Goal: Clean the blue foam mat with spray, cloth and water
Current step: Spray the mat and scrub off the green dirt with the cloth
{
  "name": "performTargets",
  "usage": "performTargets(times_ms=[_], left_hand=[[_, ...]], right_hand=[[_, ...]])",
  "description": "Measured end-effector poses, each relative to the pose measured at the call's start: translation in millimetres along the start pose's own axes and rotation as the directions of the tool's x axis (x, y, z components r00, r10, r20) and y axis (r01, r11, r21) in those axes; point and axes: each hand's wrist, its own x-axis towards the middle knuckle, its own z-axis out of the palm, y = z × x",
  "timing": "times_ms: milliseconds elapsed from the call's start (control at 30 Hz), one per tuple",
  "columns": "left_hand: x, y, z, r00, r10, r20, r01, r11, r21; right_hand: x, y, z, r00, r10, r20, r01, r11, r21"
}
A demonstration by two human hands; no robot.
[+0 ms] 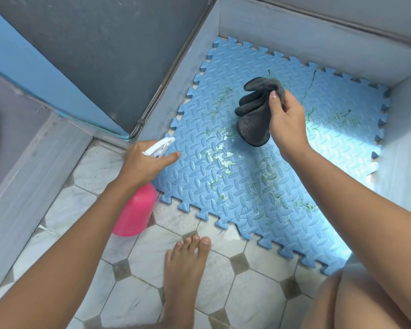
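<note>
The left hand (147, 162) was wrapped round the neck of the pink plastic spray bottle with a white trigger head (135, 210), at about eight o'clock of the blue interlocking foam mat (282, 186). Its nozzle was aimed across the mat toward two o'clock. The right hand (287, 122) pinched the bunched dark grey microfibre cloth (254, 115) between thumb and fingers over the mat's middle; whether its lower end touched the foam could not be told. The cloth and right hand hung roughly in the nozzle's line, so a squeeze might have wetted them rather than the green smears (266, 176). A hard wipe could have driven that green into the embossed grooves, or slid the light, unfixed mat. The pale foamy patch (220, 157) looked wet, and runoff toward six o'clock could have made the tiles slick under the bare foot (185, 269) just beside the mat's edge. The mat lay flat on a white octagon-tiled floor with small dark squares (138, 302), tucked into a corner of pale grey low walls (294, 27) at twelve and three o'clock. A dark grey panel and a blue wall stood at ten o'clock.
</note>
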Motion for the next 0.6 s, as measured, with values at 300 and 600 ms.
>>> performTargets(times_ms=[300,600], left_hand=[[-3,10,11,0.972,0.072,0.225,-0.067,0.997,-0.034],[-3,8,7,0.947,0.057,0.316,-0.051,0.998,-0.028]], right_hand=[[7,-10,-12,0.998,0.021,-0.058,-0.018,0.999,0.051],[12,-1,-11,0.998,0.040,-0.056,-0.036,0.997,0.065]])
